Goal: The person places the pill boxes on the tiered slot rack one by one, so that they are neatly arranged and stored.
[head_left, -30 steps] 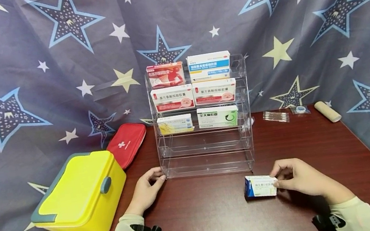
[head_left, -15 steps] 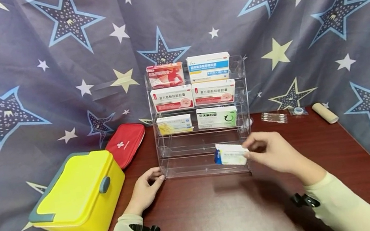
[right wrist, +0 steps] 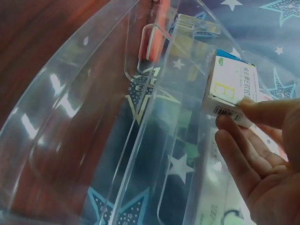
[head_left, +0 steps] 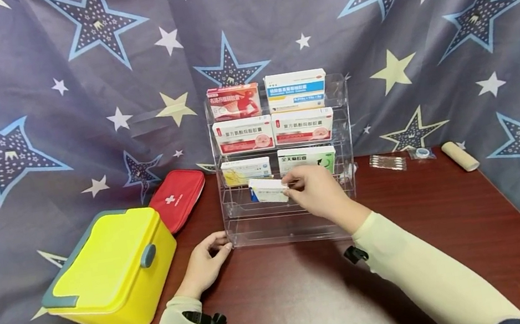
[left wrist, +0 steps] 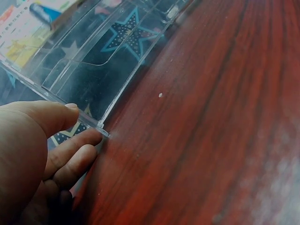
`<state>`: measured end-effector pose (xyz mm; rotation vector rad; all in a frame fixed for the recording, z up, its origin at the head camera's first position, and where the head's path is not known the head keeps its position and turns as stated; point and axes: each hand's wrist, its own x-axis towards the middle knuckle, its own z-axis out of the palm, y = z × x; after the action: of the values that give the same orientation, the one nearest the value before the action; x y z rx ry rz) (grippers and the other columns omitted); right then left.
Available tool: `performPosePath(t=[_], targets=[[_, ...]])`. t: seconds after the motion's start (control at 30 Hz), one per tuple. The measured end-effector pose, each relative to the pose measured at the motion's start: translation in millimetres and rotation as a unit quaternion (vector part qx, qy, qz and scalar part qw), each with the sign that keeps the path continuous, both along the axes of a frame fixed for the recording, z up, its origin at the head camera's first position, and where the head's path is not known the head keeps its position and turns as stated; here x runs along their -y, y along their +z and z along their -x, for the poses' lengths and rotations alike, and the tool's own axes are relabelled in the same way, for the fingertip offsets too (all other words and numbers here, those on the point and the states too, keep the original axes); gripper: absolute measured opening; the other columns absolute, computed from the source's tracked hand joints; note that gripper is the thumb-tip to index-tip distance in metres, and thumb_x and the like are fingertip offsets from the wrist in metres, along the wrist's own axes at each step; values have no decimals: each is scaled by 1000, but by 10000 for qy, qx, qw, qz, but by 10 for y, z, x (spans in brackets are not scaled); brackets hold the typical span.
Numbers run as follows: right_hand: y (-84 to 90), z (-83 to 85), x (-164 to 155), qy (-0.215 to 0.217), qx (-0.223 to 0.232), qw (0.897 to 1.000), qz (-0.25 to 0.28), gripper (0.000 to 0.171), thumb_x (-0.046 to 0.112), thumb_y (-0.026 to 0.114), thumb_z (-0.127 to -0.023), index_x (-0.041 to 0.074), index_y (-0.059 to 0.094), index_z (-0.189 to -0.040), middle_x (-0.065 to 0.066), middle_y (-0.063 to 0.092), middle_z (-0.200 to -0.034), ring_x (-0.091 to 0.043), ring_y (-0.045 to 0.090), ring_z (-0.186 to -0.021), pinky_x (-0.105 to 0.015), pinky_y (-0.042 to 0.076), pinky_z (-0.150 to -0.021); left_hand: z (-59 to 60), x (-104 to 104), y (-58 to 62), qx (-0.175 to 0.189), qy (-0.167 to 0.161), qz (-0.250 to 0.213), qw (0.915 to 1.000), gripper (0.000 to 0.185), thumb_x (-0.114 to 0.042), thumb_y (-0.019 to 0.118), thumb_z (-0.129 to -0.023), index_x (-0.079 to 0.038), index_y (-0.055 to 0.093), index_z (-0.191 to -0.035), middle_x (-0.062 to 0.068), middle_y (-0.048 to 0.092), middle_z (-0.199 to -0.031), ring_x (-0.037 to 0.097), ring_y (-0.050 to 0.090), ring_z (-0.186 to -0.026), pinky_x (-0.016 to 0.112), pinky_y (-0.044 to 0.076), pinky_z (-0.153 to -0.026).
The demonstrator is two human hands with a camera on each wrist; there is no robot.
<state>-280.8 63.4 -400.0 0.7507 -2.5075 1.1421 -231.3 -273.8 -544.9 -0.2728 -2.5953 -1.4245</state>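
Observation:
A white and blue medicine box (head_left: 269, 191) hangs in front of the fourth tier of a clear acrylic display rack (head_left: 291, 233). My right hand (head_left: 317, 190) pinches its right end between thumb and fingers. In the right wrist view the box (right wrist: 232, 84) is tilted over the clear shelves, with the thumb on its printed face. My left hand (head_left: 206, 262) holds the rack's lower left corner. Seen from the left wrist, the thumb lies on the rack's side edge and the fingertips (left wrist: 86, 154) are at the bottom corner.
Several medicine boxes fill the upper three tiers, among them a green and white box (head_left: 297, 159) partly behind my right hand. A yellow case (head_left: 109, 268) and red first-aid pouch (head_left: 177, 199) lie left. Swab packs (head_left: 388, 163) and a beige roll (head_left: 460, 156) lie back right.
My right hand has lifted the medicine box from the table and carried it left and up to the rack's fourth tier. The left hand has stayed at the rack's corner.

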Motion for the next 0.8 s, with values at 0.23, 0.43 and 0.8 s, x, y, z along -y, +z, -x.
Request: performPosePath(t=[0.23,0.43,0.8], targets=[[-139,149,163,-31,194,9997,-136,17,6,85,-87,13,79,-101,0,73,-107,-10,74,-82,-24,59,-73,-3,-14,18,38,5,-11,10000,28,-14,76,-99,-13,72,-126,0,74,-104,18,67,-97,44,51,-93],[-191,141,249,-4,-45,9998,-195,17,6,87,-85,13,77,-97,2,69,-100,-9,74,-80,-20,57,-72,-2,-14,29,31,-5,-18,10000,28,-14,76,-98,-13,72,-126,1,74,-105,19,67,-98,43,51,-92],[-279,134,451,-106,-61,9992,-379,18,10,87,-86,17,78,-100,6,68,-100,-4,73,-79,-21,56,-75,7,-10,14,22,25,35,10000,28,-14,76,-99,-13,72,-126,0,75,-105,18,68,-97,36,51,-90]])
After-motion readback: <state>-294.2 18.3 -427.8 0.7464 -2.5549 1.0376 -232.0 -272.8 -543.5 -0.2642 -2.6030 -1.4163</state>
